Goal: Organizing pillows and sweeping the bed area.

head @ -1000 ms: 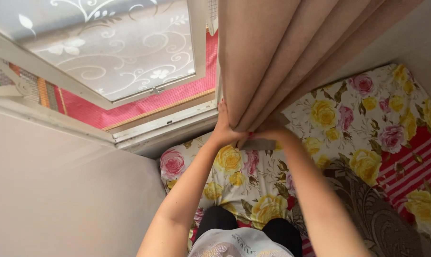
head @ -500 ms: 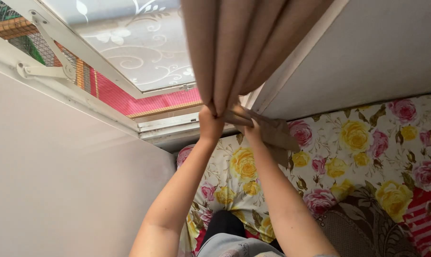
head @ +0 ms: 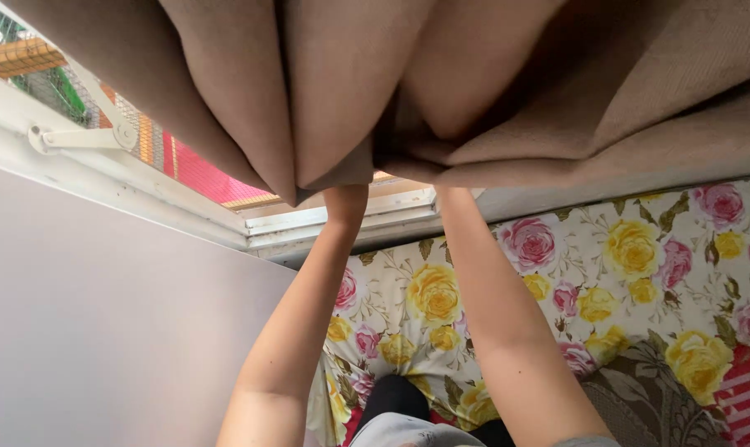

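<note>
A heavy beige curtain (head: pixel 474 83) fills the upper part of the view, its folds bunched and hanging low across the frame. Both bare forearms reach up and away from the camera into that bunch. The left hand (head: pixel 346 192) shows only at the wrist, just under the lowest fold, and the rest is hidden by the cloth, so I cannot tell whether its grip is clenched or released. The right hand (head: pixel 451 192) is likewise covered from the wrist up by the curtain, and its grip cannot be told either.

On the far left, behind the curtain's edge, a white window frame (head: pixel 143 186) runs slantwise with a metal hinge arm (head: pixel 81 136) on it. Beyond it lies a strip of pink cloth (head: pixel 201 174) and some wire mesh. A plain pale wall (head: pixel 102 331) takes up the near left. Below the arms, on the right, spreads a bed sheet (head: pixel 640 265) printed with yellow and pink roses, with a red striped patch at its near right corner.
</note>
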